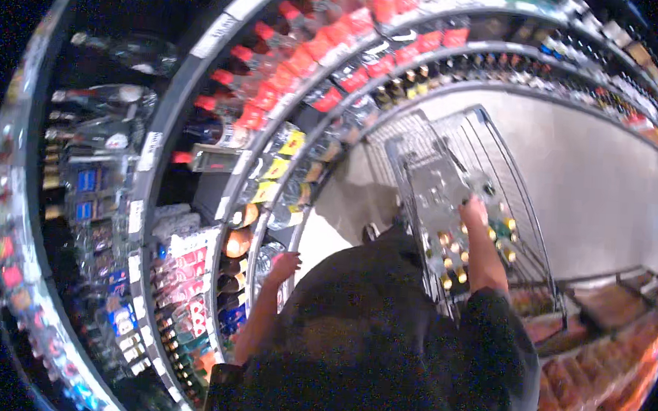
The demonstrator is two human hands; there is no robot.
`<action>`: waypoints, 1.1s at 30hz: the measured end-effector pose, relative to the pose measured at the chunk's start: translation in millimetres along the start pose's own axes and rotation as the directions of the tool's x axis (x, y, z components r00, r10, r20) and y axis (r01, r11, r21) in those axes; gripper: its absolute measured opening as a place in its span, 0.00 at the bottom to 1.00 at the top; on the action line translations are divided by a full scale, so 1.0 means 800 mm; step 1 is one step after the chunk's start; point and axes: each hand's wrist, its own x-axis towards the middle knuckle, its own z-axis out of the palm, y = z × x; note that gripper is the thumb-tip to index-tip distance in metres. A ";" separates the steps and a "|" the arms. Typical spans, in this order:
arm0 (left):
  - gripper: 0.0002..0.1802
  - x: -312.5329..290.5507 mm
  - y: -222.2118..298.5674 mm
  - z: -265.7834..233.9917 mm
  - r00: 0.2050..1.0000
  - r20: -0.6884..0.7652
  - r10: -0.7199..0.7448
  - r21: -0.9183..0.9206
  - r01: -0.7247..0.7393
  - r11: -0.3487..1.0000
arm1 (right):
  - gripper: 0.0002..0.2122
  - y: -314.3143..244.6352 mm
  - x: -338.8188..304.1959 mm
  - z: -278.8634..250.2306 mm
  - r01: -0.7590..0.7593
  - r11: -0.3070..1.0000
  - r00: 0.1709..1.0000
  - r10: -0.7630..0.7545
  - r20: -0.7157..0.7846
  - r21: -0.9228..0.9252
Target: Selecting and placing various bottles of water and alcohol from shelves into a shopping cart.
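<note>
My right hand [474, 212] is closed over the shopping cart [483, 113], beside a clear bottle [483, 183] with a dark cap. Whatever its fingers grip is too small and blurred to name. Several bottles with gold-coloured caps [454, 260] stand grouped in the cart below that hand, and clear bottles or packs [437, 186] lie to their left. Out to my left, my left hand [286, 266] hangs near the lower shelf with its fingers apart, holding nothing that I can see.
Curved by the lens, shelves [147, 157] of bottles run along my left and ahead. Red-capped bottles [266, 66] fill one section, with yellow price signs [276, 168] lower down. Pale floor [593, 191] lies right of the cart, and orange-brown goods [596, 388] sit at lower right.
</note>
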 end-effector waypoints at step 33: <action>0.19 0.116 0.229 0.138 0.717 0.340 0.608 0.749 -0.598 0.286 | 0.13 -0.151 -0.161 -0.185 0.383 0.922 0.778 -0.358 -0.516 -0.061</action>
